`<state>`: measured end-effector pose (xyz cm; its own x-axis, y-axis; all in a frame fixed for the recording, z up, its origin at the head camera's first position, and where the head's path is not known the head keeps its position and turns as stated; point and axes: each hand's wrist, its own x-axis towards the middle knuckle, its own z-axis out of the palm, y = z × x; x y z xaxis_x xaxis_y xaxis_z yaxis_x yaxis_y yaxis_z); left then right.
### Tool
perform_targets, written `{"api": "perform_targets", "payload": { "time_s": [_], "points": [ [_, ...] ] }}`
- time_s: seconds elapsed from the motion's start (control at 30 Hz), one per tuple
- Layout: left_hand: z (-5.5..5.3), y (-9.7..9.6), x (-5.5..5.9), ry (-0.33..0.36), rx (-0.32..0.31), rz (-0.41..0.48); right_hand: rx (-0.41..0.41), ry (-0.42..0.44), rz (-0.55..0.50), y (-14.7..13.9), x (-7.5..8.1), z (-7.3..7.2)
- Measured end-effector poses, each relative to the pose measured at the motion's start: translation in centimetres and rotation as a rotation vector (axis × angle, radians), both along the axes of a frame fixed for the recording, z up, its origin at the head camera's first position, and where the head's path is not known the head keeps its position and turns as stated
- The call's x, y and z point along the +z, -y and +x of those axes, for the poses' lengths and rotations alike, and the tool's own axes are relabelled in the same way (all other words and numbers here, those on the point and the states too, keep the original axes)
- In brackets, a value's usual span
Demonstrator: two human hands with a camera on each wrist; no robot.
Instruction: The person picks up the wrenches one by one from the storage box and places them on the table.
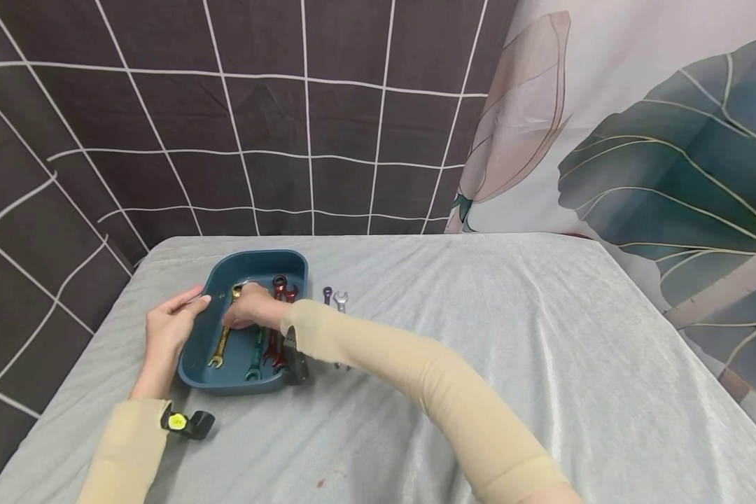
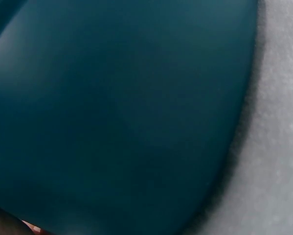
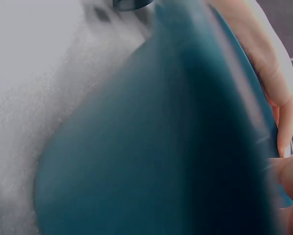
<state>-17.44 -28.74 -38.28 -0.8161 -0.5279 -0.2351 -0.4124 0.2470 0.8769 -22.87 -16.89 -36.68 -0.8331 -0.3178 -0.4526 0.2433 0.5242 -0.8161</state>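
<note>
A blue plastic bin (image 1: 195,364) stands on the grey cloth at the left. My left hand (image 1: 169,323) grips its left rim, thumb toward the inside. Inside the bin my right hand (image 1: 250,306) holds the middle of a gold combination wrench (image 1: 222,344); its fingertips are partly hidden. A green wrench (image 1: 255,357) lies to the right of that, partly under the right hand. Red wrenches (image 1: 280,285) lie farther right in the bin, partly behind the forearm. The bin's outer wall (image 2: 126,107) fills most of the left wrist view; the right wrist view shows the bin wall (image 3: 117,161) blurred.
Right of the bin, a purple wrench (image 1: 327,292) and a silver wrench (image 1: 341,301) lie on the grey cloth (image 1: 479,336), partly hidden by the right sleeve. A dark gridded curtain (image 1: 258,112) hangs behind; a leaf-patterned curtain (image 1: 668,168) hangs at right.
</note>
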Motion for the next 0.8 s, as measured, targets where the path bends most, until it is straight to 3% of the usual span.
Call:
{"api": "perform_targets", "payload": {
  "time_s": [0.27, 0.53, 0.8],
  "points": [
    [0.01, -0.01, 0.04, -0.006, -0.003, 0.006, -0.101, 0.048, -0.064, 0.58, -0.23, 0.23],
    [-0.06, -0.02, 0.07, -0.002, 0.005, 0.007, -0.099, 0.121, -0.215, -0.13, -0.05, 0.51],
    [-0.11, -0.08, 0.11, -0.004, 0.008, 0.011, -0.088, 0.178, -0.296, -0.35, -0.19, 0.48]
  ]
}}
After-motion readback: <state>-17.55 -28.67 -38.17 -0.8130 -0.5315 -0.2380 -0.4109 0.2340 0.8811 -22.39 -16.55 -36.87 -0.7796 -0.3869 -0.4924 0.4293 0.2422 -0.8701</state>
